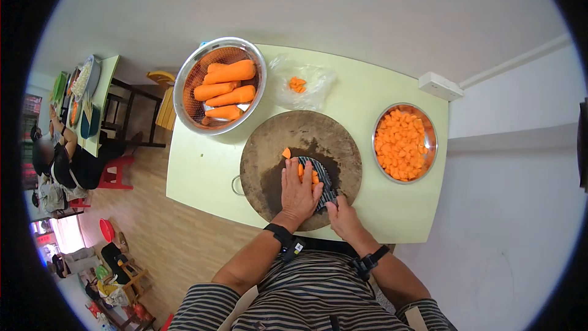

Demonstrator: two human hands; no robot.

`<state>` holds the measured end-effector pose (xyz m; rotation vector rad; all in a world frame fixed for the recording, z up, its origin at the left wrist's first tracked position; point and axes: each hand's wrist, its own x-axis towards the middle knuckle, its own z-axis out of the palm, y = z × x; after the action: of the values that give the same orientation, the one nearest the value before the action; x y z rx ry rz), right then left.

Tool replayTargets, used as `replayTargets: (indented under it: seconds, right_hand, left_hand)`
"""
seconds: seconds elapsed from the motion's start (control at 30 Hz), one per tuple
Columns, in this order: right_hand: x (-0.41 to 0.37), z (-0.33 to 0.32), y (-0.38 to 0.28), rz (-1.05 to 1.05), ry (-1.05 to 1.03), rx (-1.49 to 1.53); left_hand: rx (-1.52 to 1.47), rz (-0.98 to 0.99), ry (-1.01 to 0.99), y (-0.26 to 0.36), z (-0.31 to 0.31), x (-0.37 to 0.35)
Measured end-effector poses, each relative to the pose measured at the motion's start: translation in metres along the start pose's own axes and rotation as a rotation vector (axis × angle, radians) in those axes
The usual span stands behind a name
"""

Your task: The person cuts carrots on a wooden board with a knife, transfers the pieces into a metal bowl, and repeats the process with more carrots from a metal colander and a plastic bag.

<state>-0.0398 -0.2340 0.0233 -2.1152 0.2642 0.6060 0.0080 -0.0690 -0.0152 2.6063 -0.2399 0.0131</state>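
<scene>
A round wooden chopping board [263, 153] lies on the pale green table. My left hand [298, 195] is spread over carrot pieces [315, 178] on the board, its fingertips beside the knife. The fingers of my right hand [346, 219] are wrapped round the handle end of the knife [323, 178], whose broad blade lies over the board with carrot bits against it. One small carrot chunk [286, 153] sits just beyond my left fingertips.
A steel bowl [260, 95] with several whole carrots stands at the back left. Near it, a clear plastic bag [320, 79] holds small carrot pieces. A steel bowl [433, 141] of diced carrot is at the right. People sit at another table [108, 76] far left.
</scene>
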Motion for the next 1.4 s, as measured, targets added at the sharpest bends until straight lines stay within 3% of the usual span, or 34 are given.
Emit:
replayTargets:
  seconds: [0.13, 0.2, 0.3, 0.5, 1.0, 1.17, 1.4]
  right_hand:
    - [-0.002, 0.0, 0.012, -0.046, 0.004, 0.063]
    - [-0.009, -0.011, 0.002, 0.127, -0.058, 0.183]
    - [-0.016, -0.027, -0.014, 0.219, -0.058, 0.293]
    - [-0.026, -0.055, -0.005, 0.213, -0.01, 0.388]
    - [-0.025, -0.176, 0.038, 0.285, 0.336, 0.554]
    - [-0.015, -0.204, 0.049, 0.293, 0.363, 0.584]
    - [-0.041, -0.219, 0.069, 0.375, 0.438, 0.59]
  left_hand:
    - [-0.054, 0.059, 0.052, 0.003, 0.0, -0.001]
    - [-0.06, 0.067, 0.025, 0.011, -0.002, 0.003]
    - [-0.077, 0.092, -0.011, 0.024, -0.006, 0.014]
    - [-0.128, 0.194, -0.084, 0.059, -0.009, 0.038]
    - [-0.297, 0.553, -0.117, 0.196, 0.055, 0.142]
    - [-0.361, 0.549, -0.187, 0.211, 0.086, 0.169]
    - [-0.031, 0.371, -0.278, 0.21, 0.109, 0.177]
